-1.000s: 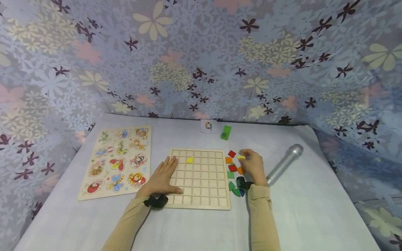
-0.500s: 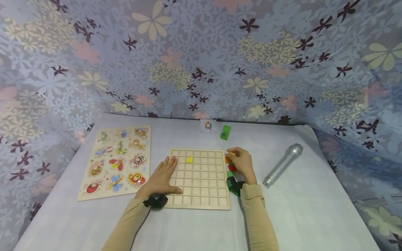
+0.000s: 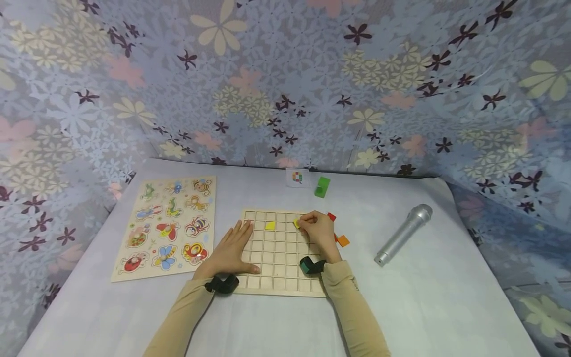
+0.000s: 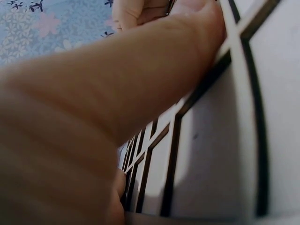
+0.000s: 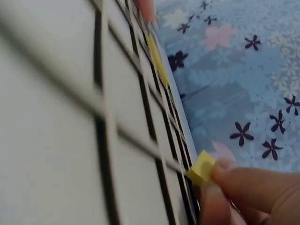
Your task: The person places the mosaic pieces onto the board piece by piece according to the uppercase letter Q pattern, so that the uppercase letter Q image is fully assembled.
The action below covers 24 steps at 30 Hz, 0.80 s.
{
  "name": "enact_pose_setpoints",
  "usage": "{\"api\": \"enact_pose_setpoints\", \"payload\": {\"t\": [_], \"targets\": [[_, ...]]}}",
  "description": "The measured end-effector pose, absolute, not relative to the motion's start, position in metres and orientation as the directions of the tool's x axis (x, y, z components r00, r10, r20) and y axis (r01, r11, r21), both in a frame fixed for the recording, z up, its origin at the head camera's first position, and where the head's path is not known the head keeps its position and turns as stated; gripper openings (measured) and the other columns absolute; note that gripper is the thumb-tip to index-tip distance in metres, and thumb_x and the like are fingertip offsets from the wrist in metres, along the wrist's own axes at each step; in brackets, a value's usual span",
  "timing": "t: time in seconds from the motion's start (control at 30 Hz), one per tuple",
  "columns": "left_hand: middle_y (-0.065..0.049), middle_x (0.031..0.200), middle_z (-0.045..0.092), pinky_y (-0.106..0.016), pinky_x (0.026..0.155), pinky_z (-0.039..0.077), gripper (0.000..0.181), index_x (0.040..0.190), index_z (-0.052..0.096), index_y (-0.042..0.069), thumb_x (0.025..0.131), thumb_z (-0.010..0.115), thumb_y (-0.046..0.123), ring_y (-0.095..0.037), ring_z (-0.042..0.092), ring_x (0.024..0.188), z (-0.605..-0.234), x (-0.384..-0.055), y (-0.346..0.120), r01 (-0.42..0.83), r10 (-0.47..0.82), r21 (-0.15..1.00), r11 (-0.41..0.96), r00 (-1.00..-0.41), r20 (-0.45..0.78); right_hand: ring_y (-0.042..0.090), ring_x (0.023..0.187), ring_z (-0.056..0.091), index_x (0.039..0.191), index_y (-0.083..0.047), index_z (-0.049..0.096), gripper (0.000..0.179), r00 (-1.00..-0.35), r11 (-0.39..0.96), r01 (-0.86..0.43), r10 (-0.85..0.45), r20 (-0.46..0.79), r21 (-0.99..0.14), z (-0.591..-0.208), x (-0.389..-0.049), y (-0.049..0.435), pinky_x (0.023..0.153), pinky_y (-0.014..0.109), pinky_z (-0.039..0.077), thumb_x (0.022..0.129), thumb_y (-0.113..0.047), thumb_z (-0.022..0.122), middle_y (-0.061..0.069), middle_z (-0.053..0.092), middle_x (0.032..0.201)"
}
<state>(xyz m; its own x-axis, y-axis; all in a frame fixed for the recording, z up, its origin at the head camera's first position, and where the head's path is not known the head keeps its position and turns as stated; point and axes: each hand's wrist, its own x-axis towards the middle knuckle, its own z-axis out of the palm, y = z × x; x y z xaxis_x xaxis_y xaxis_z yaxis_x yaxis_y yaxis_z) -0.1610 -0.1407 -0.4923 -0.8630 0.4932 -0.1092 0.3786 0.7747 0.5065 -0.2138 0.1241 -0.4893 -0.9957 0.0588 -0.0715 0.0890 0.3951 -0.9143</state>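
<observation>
A wooden grid board (image 3: 278,270) lies flat in front of me, its squares framed by thin raised strips. One yellow tile (image 3: 269,226) sits in a cell of its second row. My left hand (image 3: 227,253) rests with spread, straight fingers on the board's left edge; its thumb fills much of the left wrist view. Over the upper right of the board, my right hand (image 3: 318,233) pinches another small yellow tile (image 5: 202,168) between thumb and finger. In the right wrist view that tile is tilted, one corner close to the strips; whether it touches them I cannot tell.
Right of the board lie a red tile (image 3: 331,216) and an orange tile (image 3: 342,241); my right arm hides others. A green block (image 3: 322,187) and a small picture card (image 3: 297,177) lie behind. An insect puzzle (image 3: 162,230) is at left, a silver microphone (image 3: 403,235) at right.
My right hand has carried the yellow tile leftward from the loose pieces beside the board to above its upper right cells. The left hand has stayed in place.
</observation>
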Motion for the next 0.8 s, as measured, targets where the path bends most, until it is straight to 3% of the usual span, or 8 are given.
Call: {"api": "enact_pose_setpoints", "payload": {"t": [0.23, 0.4, 0.57, 0.8], "targets": [[-0.019, 0.163, 0.006, -0.054, 0.123, 0.005, 0.120, 0.154, 0.011, -0.002, 0.072, 0.078, 0.054, -0.038, -0.001, 0.151, -0.492, -0.162, -0.140, 0.385, 0.495, 0.500, 0.776, -0.863, -0.105, 0.018, 0.069, 0.063, 0.089, -0.009, 0.074, 0.014, -0.995, 0.558, 0.014, 0.088, 0.042, -0.830, -0.494, -0.210, 0.112, 0.056, 0.022, 0.045, 0.086, -0.022, 0.073, 0.009, 0.072, 0.082], [-0.019, 0.163, 0.006, -0.054, 0.123, 0.004, 0.119, 0.154, 0.011, -0.002, 0.072, 0.078, 0.053, -0.038, -0.001, 0.151, -0.492, -0.162, -0.139, 0.383, 0.493, 0.501, 0.776, -0.864, -0.104, 0.016, 0.063, 0.058, 0.086, -0.009, 0.072, 0.014, -0.995, 0.661, -0.056, 0.021, 0.093, -0.748, -0.493, -0.207, 0.106, 0.056, 0.022, 0.041, 0.088, -0.023, 0.071, 0.008, 0.070, 0.077], [-0.019, 0.163, 0.006, -0.054, 0.123, 0.004, 0.119, 0.154, 0.011, -0.002, 0.072, 0.078, 0.053, -0.038, -0.001, 0.151, -0.493, -0.162, -0.140, 0.376, 0.489, 0.506, 0.776, -0.866, -0.107, 0.011, 0.055, 0.048, 0.084, -0.011, 0.070, 0.015, -0.994, 0.682, -0.089, -0.018, 0.104, -0.726, -0.494, -0.205, 0.103, 0.051, 0.021, 0.035, 0.089, -0.025, 0.069, 0.004, 0.066, 0.070], [-0.019, 0.163, 0.006, -0.054, 0.123, 0.005, 0.119, 0.154, 0.012, -0.002, 0.072, 0.078, 0.053, -0.039, 0.000, 0.151, -0.495, -0.161, -0.141, 0.377, 0.488, 0.508, 0.774, -0.867, -0.100, 0.011, 0.054, 0.046, 0.092, -0.008, 0.070, 0.020, -0.993, 0.693, -0.110, -0.051, 0.104, -0.712, -0.493, -0.203, 0.101, 0.051, 0.021, 0.036, 0.086, -0.028, 0.073, 0.002, 0.059, 0.067]]}}
